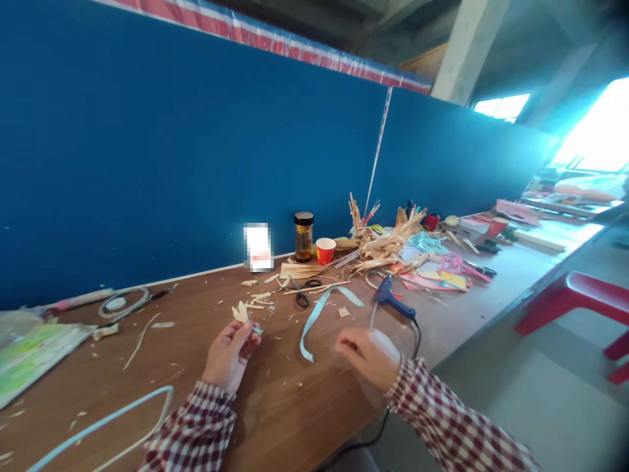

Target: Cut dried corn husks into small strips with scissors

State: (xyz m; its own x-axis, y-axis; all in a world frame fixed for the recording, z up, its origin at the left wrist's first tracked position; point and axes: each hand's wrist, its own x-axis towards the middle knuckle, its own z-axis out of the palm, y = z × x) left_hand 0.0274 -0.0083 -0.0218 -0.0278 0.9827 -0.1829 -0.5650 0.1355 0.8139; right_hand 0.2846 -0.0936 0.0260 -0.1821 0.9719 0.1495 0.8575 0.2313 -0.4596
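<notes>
My left hand (228, 354) is closed around a small pale husk piece (240, 312) that sticks up from my fingertips above the brown table (275, 406). My right hand (371, 357) hovers over the table's front edge with its fingers curled; it looks slightly blurred and I cannot make out anything in it. A light blue ribbon strip (314, 321) lies between my hands. Just beyond my right hand rests a blue glue gun (393, 301) with its black cord running off the edge. Both sleeves are red and white checked.
Black scissors (302, 295), a dark-lidded jar (303, 236) and a red paper cup (325, 251) stand near the blue wall. A heap of dried husks (388, 246) and coloured paper lies further right. Red plastic stool (580, 301) on the floor at right. Green paper (29, 351) far left.
</notes>
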